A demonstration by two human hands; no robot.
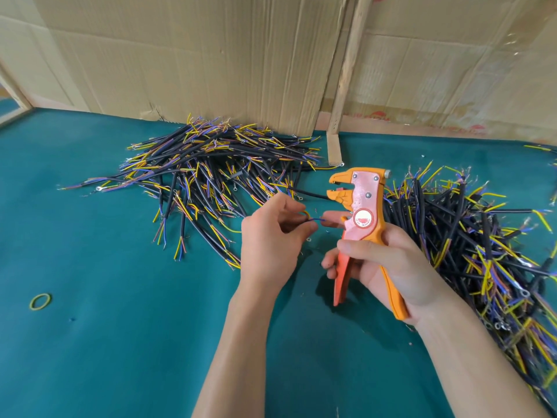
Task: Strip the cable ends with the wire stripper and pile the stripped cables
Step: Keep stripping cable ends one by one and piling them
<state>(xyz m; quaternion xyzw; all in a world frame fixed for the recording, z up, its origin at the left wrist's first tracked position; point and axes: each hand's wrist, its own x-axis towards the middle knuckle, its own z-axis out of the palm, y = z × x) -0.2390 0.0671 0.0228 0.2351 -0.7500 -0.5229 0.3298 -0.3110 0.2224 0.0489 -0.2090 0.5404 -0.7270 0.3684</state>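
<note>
My right hand (pixel 388 263) grips the handles of an orange wire stripper (pixel 361 218), held upright with its jaws pointing left. My left hand (pixel 271 233) pinches a short cable whose thin blue wire (pixel 316 219) reaches toward the stripper's lower notch; a yellow wire curls by the fingers. Most of that cable is hidden in the hand. A pile of black cables with yellow, blue and brown ends (pixel 211 170) lies behind my left hand. A second, denser pile (pixel 470 245) spreads to the right of the stripper.
The work surface is a teal cloth (pixel 120 327). A yellow-green rubber band (pixel 40 301) lies on it at the left. Cardboard sheets (pixel 196 55) and a wooden slat (pixel 346 70) stand along the back edge.
</note>
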